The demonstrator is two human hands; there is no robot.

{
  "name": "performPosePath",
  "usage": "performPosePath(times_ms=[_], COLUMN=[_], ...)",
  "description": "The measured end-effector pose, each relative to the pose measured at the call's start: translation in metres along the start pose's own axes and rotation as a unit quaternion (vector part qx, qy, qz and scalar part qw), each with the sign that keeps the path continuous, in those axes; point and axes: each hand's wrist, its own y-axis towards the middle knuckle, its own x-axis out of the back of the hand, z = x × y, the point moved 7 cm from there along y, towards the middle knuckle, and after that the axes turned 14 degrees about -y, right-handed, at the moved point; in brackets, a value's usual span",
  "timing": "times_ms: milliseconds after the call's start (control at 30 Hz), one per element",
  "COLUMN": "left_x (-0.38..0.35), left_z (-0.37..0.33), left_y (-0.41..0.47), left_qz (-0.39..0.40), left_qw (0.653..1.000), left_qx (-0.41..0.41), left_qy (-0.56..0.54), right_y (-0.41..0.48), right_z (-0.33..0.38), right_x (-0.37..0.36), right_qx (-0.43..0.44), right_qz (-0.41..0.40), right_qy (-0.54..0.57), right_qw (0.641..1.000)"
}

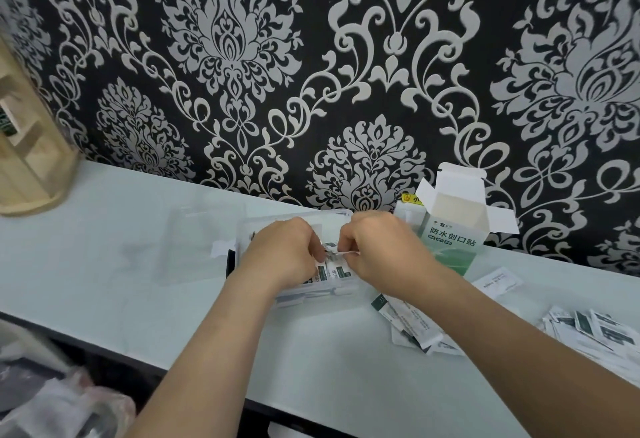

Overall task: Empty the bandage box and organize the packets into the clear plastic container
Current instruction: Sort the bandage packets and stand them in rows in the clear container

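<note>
Clear plastic makes the container hard to pick out against the pale table, but it sits directly in front of the person, with both hands working over it. The left hand has its fingers curled down and appears to pinch the packets already lined up inside, probably to keep the row from tipping. The right hand pinches a thin white packet by its edge, apparently to slot it in beside the rest. The bandage box stands upright just behind and to the right of the container, flaps open, seemingly emptied. Loose packets lie in piles further right, within the right hand's reach, so much sorting remains.
</note>
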Motion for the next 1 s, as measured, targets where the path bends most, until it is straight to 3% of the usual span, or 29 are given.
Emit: performPosePath(times_ms=[233, 467, 733, 1000], left_x=[-0.009, -0.005, -0.008, -0.011], left_z=[-0.001, 0.000, 0.005, 0.001], left_y=[0.004, 0.010, 0.010, 0.008], left_qz=[0.038, 0.011, 0.047, 0.066], left_qw=[0.999, 0.999, 0.997, 0.995], left_qx=[-0.007, -0.035, -0.048, -0.065], left_qy=[0.020, 0.005, 0.023, 0.037], right_y=[0.021, 0.028, 0.034, 0.036], right_z=[0.004, 0.019, 0.029, 0.029], right_x=[-0.010, -0.015, -0.032, -0.039], right_qx=[0.040, 0.153, 0.254, 0.246], right_qz=[0.135, 0.195, 0.199, 0.188], right_qy=[-0.051, -0.162, -0.265, -0.319], right_qw=[0.989, 0.955, 0.909, 0.896])
